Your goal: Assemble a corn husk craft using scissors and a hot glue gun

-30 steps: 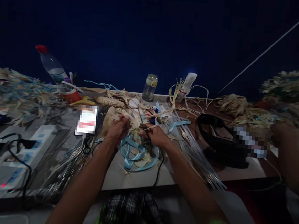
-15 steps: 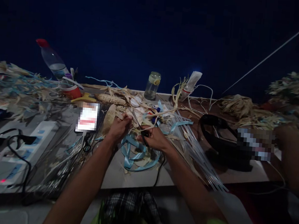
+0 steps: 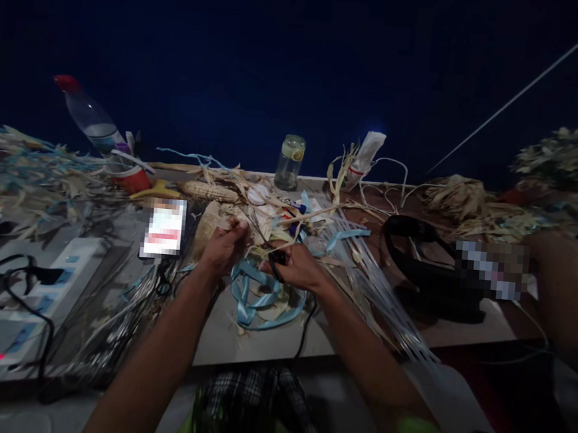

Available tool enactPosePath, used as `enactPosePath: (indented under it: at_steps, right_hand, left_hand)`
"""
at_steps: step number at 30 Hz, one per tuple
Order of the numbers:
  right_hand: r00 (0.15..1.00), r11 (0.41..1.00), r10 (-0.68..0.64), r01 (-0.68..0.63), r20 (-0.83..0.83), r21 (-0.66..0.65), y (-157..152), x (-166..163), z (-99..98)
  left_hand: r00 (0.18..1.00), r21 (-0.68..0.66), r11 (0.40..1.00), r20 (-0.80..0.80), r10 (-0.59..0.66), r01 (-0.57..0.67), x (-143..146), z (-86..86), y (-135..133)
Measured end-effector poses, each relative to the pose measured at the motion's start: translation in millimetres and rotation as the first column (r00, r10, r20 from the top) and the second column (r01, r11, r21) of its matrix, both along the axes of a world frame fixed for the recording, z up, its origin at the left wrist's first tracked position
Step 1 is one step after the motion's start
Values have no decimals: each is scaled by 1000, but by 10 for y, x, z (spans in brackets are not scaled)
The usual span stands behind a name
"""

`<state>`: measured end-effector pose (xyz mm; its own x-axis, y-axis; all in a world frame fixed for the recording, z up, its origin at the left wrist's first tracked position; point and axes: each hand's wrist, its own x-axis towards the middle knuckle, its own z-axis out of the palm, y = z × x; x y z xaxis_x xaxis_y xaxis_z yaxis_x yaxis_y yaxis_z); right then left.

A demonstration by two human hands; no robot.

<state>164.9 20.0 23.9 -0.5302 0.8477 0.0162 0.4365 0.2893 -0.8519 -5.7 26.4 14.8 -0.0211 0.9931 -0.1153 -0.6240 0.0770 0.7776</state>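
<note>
My right hand point(image 3: 296, 265) is closed around the dark handles of a pair of scissors point(image 3: 259, 230). Their thin blades point up and left, toward my other hand, and look parted. Just left of them, my left hand point(image 3: 225, 243) is pinched near a pale piece of dried corn husk point(image 3: 229, 221); most of what its fingers hold is hidden. Below both hands, a loose coil of light blue ribbon point(image 3: 249, 310) lies on the table. A corn cob point(image 3: 211, 191) and scattered husk scraps lie just beyond.
A glass jar point(image 3: 289, 166) and a tilted plastic bottle point(image 3: 91, 117) stand at the back. Clear plastic sticks point(image 3: 387, 297) and a black headset-like object point(image 3: 415, 260) lie right; a power strip point(image 3: 57, 292) lies left. Another person's hand point(image 3: 556, 261) is at far right.
The whole view has shifted slightly, so things sit a little further left. My left hand stays close to the scissors, and both hands hold nearly the same pose.
</note>
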Motion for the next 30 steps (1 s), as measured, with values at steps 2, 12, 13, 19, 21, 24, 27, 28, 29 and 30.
enactPosePath:
  at_steps: [2,12,13,19,21,24,27,28,29,30]
  right_hand:
    - [1000,1000,-1,1,0,1,-4,10,-6]
    - [1000,1000,-1,0,12,26,-15,8,-4]
    - [1000,999,0,-1,16,36,-15,7,-3]
    - [999,998,37,-37,6,56,-14,-2,-11]
    - [999,998,45,-44,-8,42,-18,-7,-12]
    - [999,999,42,-42,-15,20,-26,-13,-2]
    - [999,999,43,-43,-28,-3,-37,-19,15]
    - [999,999,39,-39,-32,-5,-40,-22,18]
    - [999,999,38,-38,-34,-7,-43,-24,20]
    - [999,999,34,-34,-32,-8,-46,-27,18]
  left_hand:
    - [1000,-22,1000,-10,15,-16,-5,-1,1]
    - [995,40,997,-79,-65,68,15,-5,-3]
    - [994,50,996,-85,-67,72,11,-12,0]
    - [992,69,995,-106,-61,68,-10,-71,31]
    - [991,65,995,-114,-66,74,-10,-71,33]
    - [991,42,996,-111,-68,73,-11,-62,28]
    - [993,48,996,-91,-74,79,-13,-57,24]
    - [993,53,995,-90,-77,82,-14,-56,23]
    - [993,56,995,-91,-79,84,-15,-56,23]
    - [992,55,995,-95,-81,86,-16,-57,23]
